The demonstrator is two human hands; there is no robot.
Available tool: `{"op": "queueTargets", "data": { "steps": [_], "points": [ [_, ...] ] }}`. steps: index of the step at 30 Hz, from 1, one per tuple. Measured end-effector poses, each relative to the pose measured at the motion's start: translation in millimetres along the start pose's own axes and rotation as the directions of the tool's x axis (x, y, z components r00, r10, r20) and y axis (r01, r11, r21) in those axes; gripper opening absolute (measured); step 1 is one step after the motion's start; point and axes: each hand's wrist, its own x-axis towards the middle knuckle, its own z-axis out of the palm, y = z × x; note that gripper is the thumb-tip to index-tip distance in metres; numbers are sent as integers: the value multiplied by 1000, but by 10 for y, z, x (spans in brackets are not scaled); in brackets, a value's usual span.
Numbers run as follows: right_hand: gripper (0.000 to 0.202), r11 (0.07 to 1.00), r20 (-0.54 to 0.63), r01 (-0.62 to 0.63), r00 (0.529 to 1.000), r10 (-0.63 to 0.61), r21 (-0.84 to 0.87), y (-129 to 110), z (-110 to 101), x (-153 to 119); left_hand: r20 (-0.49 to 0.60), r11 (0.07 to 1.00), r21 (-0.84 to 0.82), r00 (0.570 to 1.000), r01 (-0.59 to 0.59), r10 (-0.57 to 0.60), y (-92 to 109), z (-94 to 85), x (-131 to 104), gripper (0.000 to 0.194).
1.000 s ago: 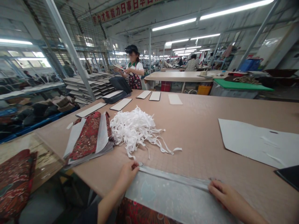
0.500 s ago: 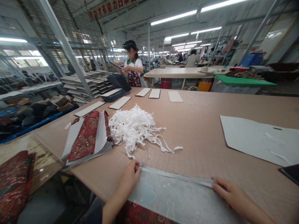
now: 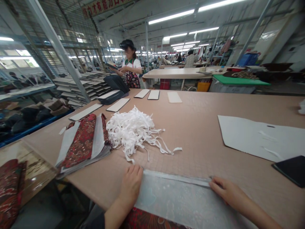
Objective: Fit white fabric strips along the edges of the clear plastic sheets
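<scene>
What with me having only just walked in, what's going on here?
The right hand pinches one end of the folded far edge of a grey-backed, red-patterned fabric; the left hand is at the other end. Beyond lie loose white strips and a stack of similar fabric. Across the table, a person in a floral apron holds a dark flat piece.

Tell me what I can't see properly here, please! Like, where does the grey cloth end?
All in the head view:
- Near end of the grey cloth: cut off by the bottom edge.
- Fingertips of the left hand: hidden by the hand itself.
- Right end of the white board: cut off by the right edge.
- Far-off people: too small and blurred.
</scene>
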Motion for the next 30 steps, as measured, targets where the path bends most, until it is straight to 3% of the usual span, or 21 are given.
{"op": "queueTargets", "data": {
  "steps": [3,8,12,18,21,24,30],
  "points": [
    [26,1000,29,0,1000,0,-27,-28,-38,8,50,980,115,986,-165,160,15,2,-27,26],
    [22,996,7,8,1000,-8,-90,-77,-64,14,103,944,199,963,-264,247,38,31,-75,44],
    [20,988,-10,16,1000,-18,-155,-101,-72,15,153,936,196,952,-292,265,73,-13,-70,57],
    [18,983,-6,10,1000,-11,-184,-148,-97,1,237,921,198,928,-335,287,115,-122,17,53],
    [18,979,-15,-7,1000,4,-202,-198,-106,-23,252,910,180,911,-374,325,222,-161,82,46],
    [17,976,-34,-10,999,3,-219,-227,-113,-37,332,905,175,888,-388,317,396,-203,139,43],
    [18,981,-24,2,1000,-7,-193,-191,-128,-14,298,911,193,907,-364,299,590,-208,116,62]
  ]
}}
